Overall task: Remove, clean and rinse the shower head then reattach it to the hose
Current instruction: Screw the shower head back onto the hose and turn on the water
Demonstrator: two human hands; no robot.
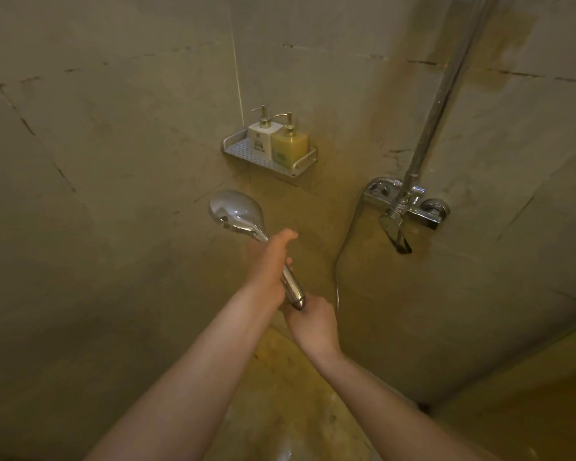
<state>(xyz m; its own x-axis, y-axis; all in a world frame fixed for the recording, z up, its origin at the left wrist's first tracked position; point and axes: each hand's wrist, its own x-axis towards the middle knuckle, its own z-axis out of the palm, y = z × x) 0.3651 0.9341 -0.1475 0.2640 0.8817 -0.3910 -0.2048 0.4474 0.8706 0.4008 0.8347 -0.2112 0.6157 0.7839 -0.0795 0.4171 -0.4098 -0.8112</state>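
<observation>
A chrome shower head (pixel 235 211) points up and to the left, its back facing me. My left hand (pixel 269 264) is closed around the upper part of its handle. My right hand (pixel 313 322) grips the lower end of the handle where the hose joins; the joint itself is hidden in my fingers. The thin metal hose (pixel 341 254) curves from near my right hand up to the chrome mixer tap (pixel 406 202) on the right wall.
A perforated metal corner shelf (pixel 246 153) holds a white pump bottle (pixel 263 136) and a yellow pump bottle (pixel 290 144). A chrome riser pipe (pixel 443 94) climbs from the tap. Stained tiled walls enclose the corner; the wet floor lies below my arms.
</observation>
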